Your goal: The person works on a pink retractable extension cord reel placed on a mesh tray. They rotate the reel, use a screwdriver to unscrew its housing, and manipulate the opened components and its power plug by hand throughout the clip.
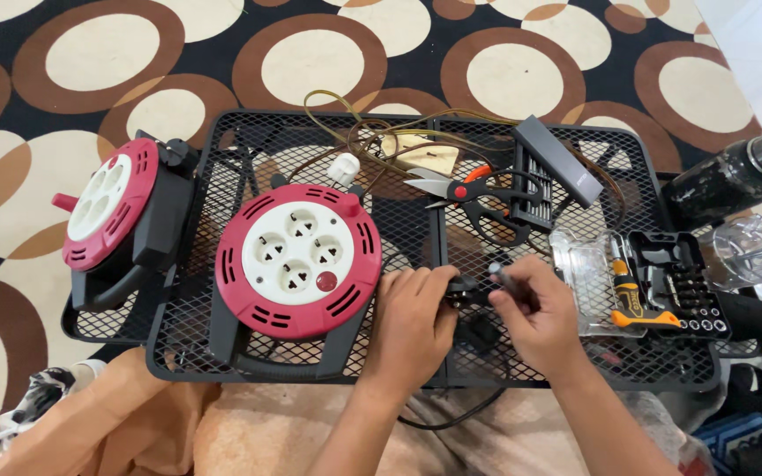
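My left hand (412,322) pinches a small black plug part (463,289) over the black mesh table (222,132). My right hand (535,308) grips a dark screwdriver (506,278) whose tip points at that black part. The two hands nearly touch at the middle front of the table. A black cable (451,421) runs down from under my hands toward my lap. Just left of my left hand lies a red and white cable reel (300,258) with several sockets, face up.
A second red reel (112,211) leans at the table's left edge. Scissors (469,189), a thin brown wire with white plug (344,167), a grey box (557,160) lie at the back. An open screwdriver bit case (654,286) sits right; a dark bottle (734,176) stands beyond.
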